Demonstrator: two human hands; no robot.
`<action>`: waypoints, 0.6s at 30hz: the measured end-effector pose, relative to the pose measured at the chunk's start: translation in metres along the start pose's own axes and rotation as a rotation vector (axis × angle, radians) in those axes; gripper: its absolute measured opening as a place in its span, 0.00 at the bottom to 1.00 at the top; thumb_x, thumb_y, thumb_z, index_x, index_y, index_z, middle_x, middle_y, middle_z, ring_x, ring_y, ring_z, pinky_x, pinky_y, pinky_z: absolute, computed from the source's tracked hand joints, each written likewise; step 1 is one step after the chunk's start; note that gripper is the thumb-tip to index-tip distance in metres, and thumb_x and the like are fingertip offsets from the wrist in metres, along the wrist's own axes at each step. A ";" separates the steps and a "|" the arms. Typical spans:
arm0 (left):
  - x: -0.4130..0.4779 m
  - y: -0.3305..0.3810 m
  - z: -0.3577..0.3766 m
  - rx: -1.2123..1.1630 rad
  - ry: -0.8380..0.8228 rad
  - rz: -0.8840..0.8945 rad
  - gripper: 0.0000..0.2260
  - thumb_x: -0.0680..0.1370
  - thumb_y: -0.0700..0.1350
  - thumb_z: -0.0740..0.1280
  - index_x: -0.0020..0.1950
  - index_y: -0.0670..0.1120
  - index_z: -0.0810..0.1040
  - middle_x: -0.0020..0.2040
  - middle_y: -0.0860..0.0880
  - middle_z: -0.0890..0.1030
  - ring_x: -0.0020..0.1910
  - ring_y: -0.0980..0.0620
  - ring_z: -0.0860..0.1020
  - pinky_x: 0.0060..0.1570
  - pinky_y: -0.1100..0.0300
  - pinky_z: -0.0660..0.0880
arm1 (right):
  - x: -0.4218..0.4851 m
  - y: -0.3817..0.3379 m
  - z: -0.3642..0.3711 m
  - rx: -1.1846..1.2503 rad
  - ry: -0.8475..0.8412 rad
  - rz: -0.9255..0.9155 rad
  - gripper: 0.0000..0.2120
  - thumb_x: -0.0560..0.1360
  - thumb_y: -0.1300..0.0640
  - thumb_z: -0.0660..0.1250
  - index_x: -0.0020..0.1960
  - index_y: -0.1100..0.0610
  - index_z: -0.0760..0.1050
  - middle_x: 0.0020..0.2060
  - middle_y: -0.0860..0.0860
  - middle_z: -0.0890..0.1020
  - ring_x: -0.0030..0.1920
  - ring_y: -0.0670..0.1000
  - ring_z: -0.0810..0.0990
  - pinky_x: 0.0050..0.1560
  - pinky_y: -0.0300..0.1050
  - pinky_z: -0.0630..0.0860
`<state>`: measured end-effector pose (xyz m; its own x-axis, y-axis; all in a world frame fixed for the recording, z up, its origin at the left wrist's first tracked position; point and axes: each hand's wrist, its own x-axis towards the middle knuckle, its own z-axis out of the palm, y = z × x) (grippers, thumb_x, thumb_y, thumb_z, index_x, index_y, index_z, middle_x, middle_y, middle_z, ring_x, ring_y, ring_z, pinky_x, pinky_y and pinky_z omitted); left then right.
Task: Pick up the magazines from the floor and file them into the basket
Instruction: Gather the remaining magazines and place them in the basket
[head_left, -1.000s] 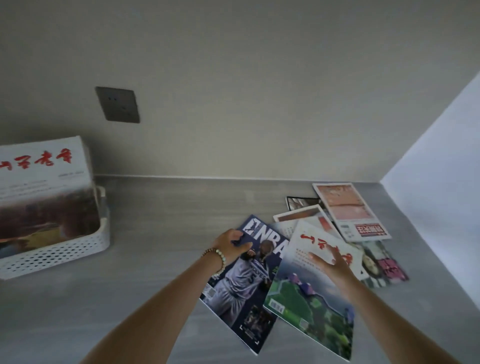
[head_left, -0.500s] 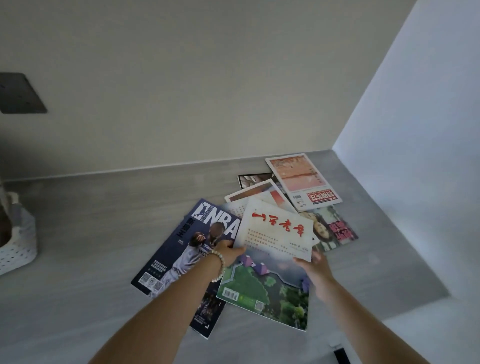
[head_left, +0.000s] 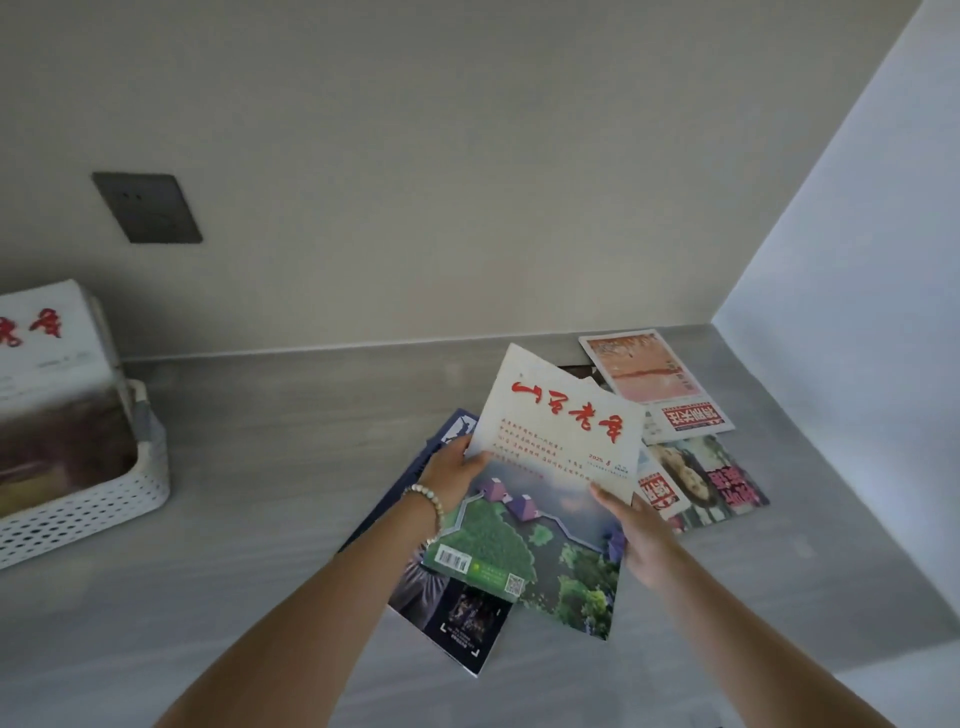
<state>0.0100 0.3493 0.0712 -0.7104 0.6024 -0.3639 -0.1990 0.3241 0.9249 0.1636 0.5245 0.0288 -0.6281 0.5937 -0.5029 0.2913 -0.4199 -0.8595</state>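
Magazine (head_left: 556, 467) in left hand (head_left: 451, 472), right hand (head_left: 644, 540) overlaps dark magazine (head_left: 460, 623).

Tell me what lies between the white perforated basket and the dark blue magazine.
Nothing: in the head view, only bare grey floor separates the white perforated basket from the dark blue magazine.

Glossy paper magazine (head_left: 550, 483); perforated white plastic basket (head_left: 88, 514); matt grey wood-grain floor (head_left: 270, 493); matt painted wall (head_left: 467, 182).

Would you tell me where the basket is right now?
In the head view, the basket sits at the far left on the floor, below the socket, with magazines standing in it.
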 end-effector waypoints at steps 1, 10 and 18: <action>-0.002 0.003 -0.016 -0.048 0.047 -0.002 0.15 0.78 0.35 0.60 0.64 0.35 0.70 0.58 0.41 0.76 0.54 0.49 0.73 0.56 0.56 0.72 | 0.000 -0.005 0.016 -0.006 -0.030 -0.016 0.18 0.71 0.58 0.71 0.59 0.54 0.73 0.51 0.54 0.81 0.32 0.49 0.77 0.26 0.42 0.71; -0.061 -0.001 -0.221 -0.198 0.392 0.017 0.15 0.78 0.38 0.61 0.64 0.39 0.71 0.60 0.42 0.77 0.54 0.49 0.74 0.45 0.63 0.75 | -0.010 -0.019 0.227 -0.262 -0.339 -0.027 0.10 0.74 0.58 0.67 0.55 0.56 0.75 0.35 0.55 0.73 0.36 0.51 0.70 0.40 0.45 0.63; -0.128 -0.022 -0.402 -0.071 0.719 0.046 0.17 0.78 0.42 0.62 0.65 0.39 0.71 0.65 0.43 0.73 0.63 0.43 0.72 0.60 0.51 0.72 | -0.042 -0.015 0.436 -0.373 -0.501 -0.168 0.04 0.74 0.62 0.66 0.48 0.55 0.77 0.20 0.51 0.70 0.25 0.49 0.65 0.28 0.39 0.63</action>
<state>-0.1658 -0.0277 0.1417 -0.9827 -0.0220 -0.1840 -0.1837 0.2471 0.9514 -0.1291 0.2071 0.1023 -0.9215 0.2004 -0.3327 0.3340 -0.0283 -0.9421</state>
